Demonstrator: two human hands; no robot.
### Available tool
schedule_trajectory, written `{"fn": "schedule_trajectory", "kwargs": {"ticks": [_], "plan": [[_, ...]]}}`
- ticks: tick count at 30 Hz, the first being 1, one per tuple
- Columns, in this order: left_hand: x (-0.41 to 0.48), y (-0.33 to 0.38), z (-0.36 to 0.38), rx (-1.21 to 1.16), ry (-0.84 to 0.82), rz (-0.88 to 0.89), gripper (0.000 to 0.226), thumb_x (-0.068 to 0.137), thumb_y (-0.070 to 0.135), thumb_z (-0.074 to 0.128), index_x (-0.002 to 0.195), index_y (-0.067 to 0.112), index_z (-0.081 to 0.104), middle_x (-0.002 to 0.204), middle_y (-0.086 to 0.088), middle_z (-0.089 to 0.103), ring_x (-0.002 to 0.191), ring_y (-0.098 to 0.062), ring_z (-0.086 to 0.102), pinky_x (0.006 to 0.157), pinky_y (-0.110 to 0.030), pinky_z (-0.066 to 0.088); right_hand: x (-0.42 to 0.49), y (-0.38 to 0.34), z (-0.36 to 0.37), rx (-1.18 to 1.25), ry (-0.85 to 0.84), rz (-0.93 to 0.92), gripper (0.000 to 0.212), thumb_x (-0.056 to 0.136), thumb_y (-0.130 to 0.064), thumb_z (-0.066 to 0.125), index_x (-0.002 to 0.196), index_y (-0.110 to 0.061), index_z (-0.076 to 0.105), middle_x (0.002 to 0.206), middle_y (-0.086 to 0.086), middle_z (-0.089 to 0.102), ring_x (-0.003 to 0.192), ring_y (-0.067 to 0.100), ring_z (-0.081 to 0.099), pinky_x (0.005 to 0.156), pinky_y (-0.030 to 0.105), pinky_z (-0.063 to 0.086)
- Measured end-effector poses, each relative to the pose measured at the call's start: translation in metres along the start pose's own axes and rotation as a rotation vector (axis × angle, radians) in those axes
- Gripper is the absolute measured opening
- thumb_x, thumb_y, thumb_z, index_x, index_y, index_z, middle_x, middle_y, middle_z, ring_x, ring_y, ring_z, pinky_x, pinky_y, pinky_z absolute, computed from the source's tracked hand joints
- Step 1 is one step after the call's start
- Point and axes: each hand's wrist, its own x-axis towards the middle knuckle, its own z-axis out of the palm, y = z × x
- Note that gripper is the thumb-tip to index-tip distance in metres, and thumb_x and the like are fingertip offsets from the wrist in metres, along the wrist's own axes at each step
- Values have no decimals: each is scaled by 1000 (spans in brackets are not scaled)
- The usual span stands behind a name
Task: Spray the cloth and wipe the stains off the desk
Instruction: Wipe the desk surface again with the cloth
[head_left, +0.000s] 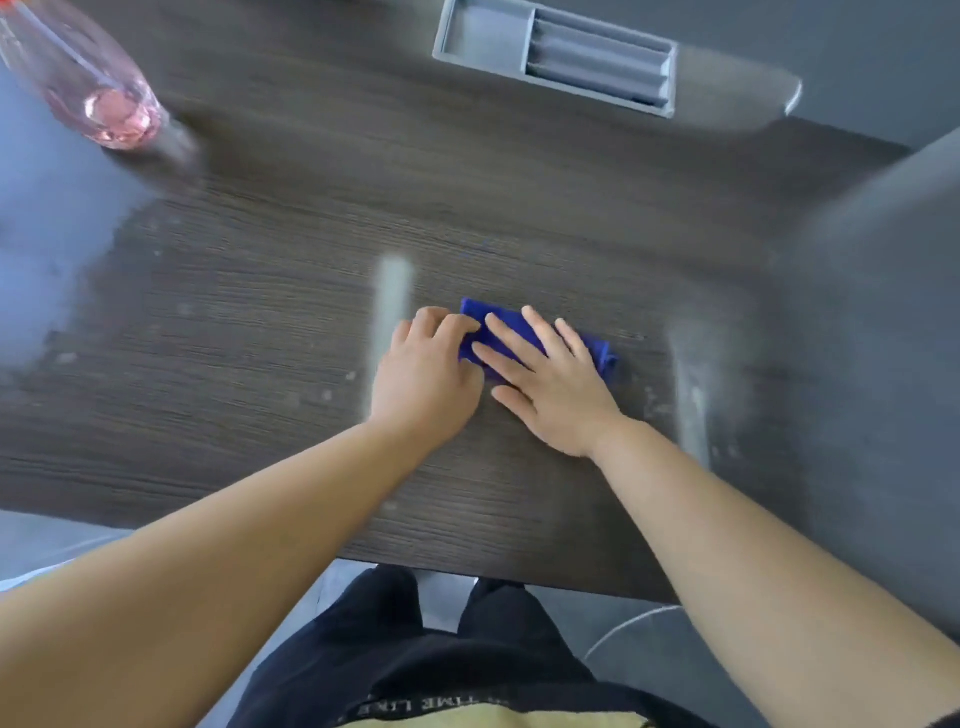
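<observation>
As the flat right hand (550, 387) presses the seemingly limp cloth (597, 353) mid-frame, the left hand (423, 379) pinches its edge

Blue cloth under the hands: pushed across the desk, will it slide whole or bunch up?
Probably floppy: the blue cloth lies folded, its right end rumpled. Pushed from one edge it would likely bunch; the right hand pressing flat on top should help it slide whole. It looks thin, so likely light.

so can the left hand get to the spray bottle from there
Probably yes: only bare desk lies between the left hand and the spray bottle, though it grips the cloth and must let go first.
</observation>
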Motion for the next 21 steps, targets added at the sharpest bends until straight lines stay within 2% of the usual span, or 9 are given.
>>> {"fn": "schedule_trajectory", "kwargs": {"ticks": [2, 5, 7, 8, 9, 12, 14, 16, 21], "plan": [[2, 20, 11, 6, -36, 41, 42, 88, 18, 47, 130, 22, 49, 133, -1, 45, 121, -25, 38, 92, -32, 38, -26, 59, -1, 2, 17, 110, 57, 95, -52, 18, 146, -31, 32, 156, -7, 18, 143, 32, 18, 114, 53, 15], [4, 48, 35, 77, -160, 41, 43, 89, 23, 46, 132, 24, 46, 134, -1, 42, 123, -26, 35, 95, -35, 38, -48, 114, -8, 90, 52, 692, 56, 98, -51, 19, 151, -33, 18, 160, -9, 3, 146, 29, 4, 116, 49, 7], [5, 63, 49, 154, -207, 20, 42, 90, 29, 45, 131, 26, 45, 135, -1, 40, 124, -27, 32, 96, -37, 35, -42, 98, -6, 125, 103, 975, 56, 100, -47, 25, 152, -30, 15, 160, -7, -1, 146, 31, 2, 116, 51, 5], [6, 68, 55, 187, -209, 8, 41, 90, 31, 45, 131, 26, 45, 135, 0, 40, 125, -27, 32, 96, -37, 34, -38, 81, -2, 119, 123, 1001, 58, 99, -49, 26, 152, -28, 17, 160, -3, 2, 145, 34, 4, 115, 54, 7], [6, 74, 60, 211, -193, -6, 40, 90, 32, 44, 130, 27, 46, 135, 0, 40, 125, -27, 32, 96, -37, 33, -38, 66, 2, 96, 151, 920, 60, 97, -51, 27, 151, -26, 22, 160, 1, 8, 143, 38, 10, 112, 57, 11], [7, 87, 69, 229, -143, -70, 38, 91, 33, 44, 128, 26, 48, 135, 1, 40, 124, -28, 32, 94, -37, 34, -55, 66, 13, -30, 95, 365, 58, 93, -51, 29, 144, -25, 38, 154, 4, 30, 137, 41, 30, 107, 59, 26], [7, 89, 71, 246, -134, -102, 39, 91, 33, 44, 128, 24, 48, 135, 0, 39, 125, -28, 31, 95, -38, 34, -57, 105, 3, -36, 16, 150, 55, 94, -50, 27, 144, -29, 38, 154, -1, 30, 139, 37, 29, 109, 56, 25], [6, 94, 74, 268, -139, -121, 40, 91, 34, 44, 129, 23, 48, 136, -1, 37, 125, -29, 30, 97, -40, 34, -49, 148, -5, -53, 29, 197, 54, 97, -51, 23, 148, -34, 26, 158, -6, 16, 144, 32, 16, 114, 52, 14], [2, 119, 90, 274, -180, -58, 43, 91, 36, 44, 133, 24, 43, 140, -1, 32, 130, -28, 25, 103, -39, 28, -58, 186, -16, 107, 55, 776, 54, 101, -47, 22, 152, -33, 11, 160, -9, -4, 146, 29, 0, 117, 49, 3]]}}
